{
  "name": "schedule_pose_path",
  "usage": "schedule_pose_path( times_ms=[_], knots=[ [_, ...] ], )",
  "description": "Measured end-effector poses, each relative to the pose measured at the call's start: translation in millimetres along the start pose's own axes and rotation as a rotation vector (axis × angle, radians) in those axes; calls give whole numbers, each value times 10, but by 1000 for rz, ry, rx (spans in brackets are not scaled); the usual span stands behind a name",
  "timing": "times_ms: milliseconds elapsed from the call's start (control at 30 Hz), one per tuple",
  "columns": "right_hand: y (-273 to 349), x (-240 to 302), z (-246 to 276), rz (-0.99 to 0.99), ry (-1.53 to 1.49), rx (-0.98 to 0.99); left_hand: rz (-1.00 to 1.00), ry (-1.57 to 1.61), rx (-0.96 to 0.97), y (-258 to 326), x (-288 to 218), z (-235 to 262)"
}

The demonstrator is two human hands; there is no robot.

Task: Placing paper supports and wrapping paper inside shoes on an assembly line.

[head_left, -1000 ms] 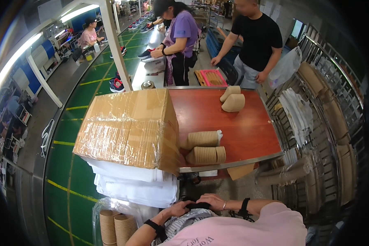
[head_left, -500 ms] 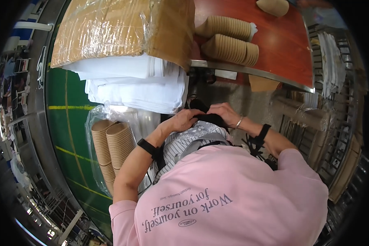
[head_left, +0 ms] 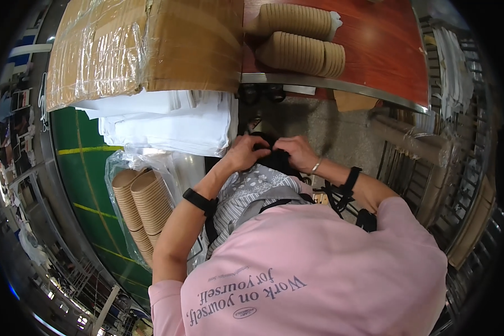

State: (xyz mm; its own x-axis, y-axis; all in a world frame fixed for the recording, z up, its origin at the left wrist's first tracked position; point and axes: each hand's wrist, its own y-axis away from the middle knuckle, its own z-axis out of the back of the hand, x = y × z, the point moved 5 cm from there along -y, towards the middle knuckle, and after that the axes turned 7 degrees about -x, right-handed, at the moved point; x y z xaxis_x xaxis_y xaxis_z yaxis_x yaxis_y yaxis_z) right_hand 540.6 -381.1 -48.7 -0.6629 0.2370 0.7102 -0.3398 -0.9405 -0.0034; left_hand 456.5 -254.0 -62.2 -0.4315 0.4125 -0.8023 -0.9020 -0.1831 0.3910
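My left hand (head_left: 245,152) and my right hand (head_left: 298,152) meet in front of my body, below the table edge. Both pinch a small black cloth item (head_left: 273,161) held between them; its exact kind is unclear. Under it lies grey patterned fabric (head_left: 252,187) with a grey strap across my pink shirt (head_left: 319,269). A black band sits on my left wrist; a thin bracelet and a black band sit on my right.
Two lying stacks of brown paper cups (head_left: 303,51) rest on the red table (head_left: 386,61). A plastic-wrapped cardboard box (head_left: 145,45) sits over a white folded pile (head_left: 168,120). A clear bag of cup stacks (head_left: 140,207) stands at my left. Metal racks (head_left: 453,168) line the right.
The view has tipped down from the table and the people beyond it to my own lap. My hands stay together on the black item, now slightly higher in view.
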Motion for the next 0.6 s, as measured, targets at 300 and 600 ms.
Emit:
schedule_pose_path(
  times_ms=[300, 600],
  knots=[
    [210, -119, 119, -141, -214, 79, 8, 3, 233, -90, -71, -181],
    [289, -286, 234, -245, -501, 112, 61, -376, 203, -138, -235, -135]
  ],
)
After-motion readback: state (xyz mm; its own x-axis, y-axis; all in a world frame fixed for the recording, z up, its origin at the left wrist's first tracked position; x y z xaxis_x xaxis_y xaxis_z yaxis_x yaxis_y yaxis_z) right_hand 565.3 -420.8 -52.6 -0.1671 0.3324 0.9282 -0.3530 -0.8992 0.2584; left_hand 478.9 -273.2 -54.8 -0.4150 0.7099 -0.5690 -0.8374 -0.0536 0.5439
